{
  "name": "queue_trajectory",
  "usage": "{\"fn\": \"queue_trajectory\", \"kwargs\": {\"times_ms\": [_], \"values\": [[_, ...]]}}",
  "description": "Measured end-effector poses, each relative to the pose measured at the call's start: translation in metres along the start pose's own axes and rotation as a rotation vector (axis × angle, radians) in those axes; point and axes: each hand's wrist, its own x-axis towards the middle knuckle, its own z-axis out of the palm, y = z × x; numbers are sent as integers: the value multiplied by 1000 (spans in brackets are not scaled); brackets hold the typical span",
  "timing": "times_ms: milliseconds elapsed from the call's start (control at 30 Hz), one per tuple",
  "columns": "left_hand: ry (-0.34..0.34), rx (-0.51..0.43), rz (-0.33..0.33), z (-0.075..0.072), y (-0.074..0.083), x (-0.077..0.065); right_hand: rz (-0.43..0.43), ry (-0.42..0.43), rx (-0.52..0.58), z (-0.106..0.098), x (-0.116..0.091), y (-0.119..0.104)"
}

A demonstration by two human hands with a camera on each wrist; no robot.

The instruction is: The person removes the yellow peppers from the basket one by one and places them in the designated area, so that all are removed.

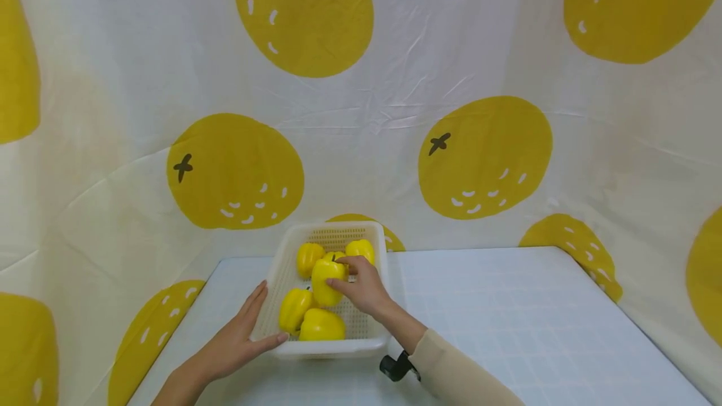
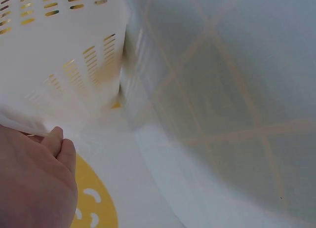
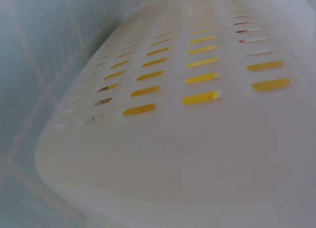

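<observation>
With the thumb and fingers of my right hand (image 1: 363, 287) bent inward, I pinch a glossy yellow bell pepper (image 1: 321, 282) with a dark stem, upright above the middle of a white plastic basket (image 1: 338, 348) with slotted walls; I cannot tell whether it touches the bottom. My left hand (image 1: 234, 340) is spread, fingers nearly straight along the basket's left side and thumb at its near rim. Five other yellow peppers (image 1: 321, 326) lie inside, two nearer me and three farther back. The basket sits on the pale blue, checked tabletop (image 1: 507, 318).
</observation>
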Motion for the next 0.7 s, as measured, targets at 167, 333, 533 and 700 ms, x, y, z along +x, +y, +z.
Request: {"fn": "queue_trajectory", "kwargs": {"times_ms": [167,333,533,700], "values": [[-4,2,-7,0,2,0,-13,-11,23,-7,-6,-2],[-13,-9,-11,1,0,0,-17,-17,4,-16,-14,-4],[-11,-14,-3,2,-3,1,-38,-38,-9,-31,-19,-5],[-6,-11,6,1,-3,1,-29,-42,-32,-45,-19,-2]]}}
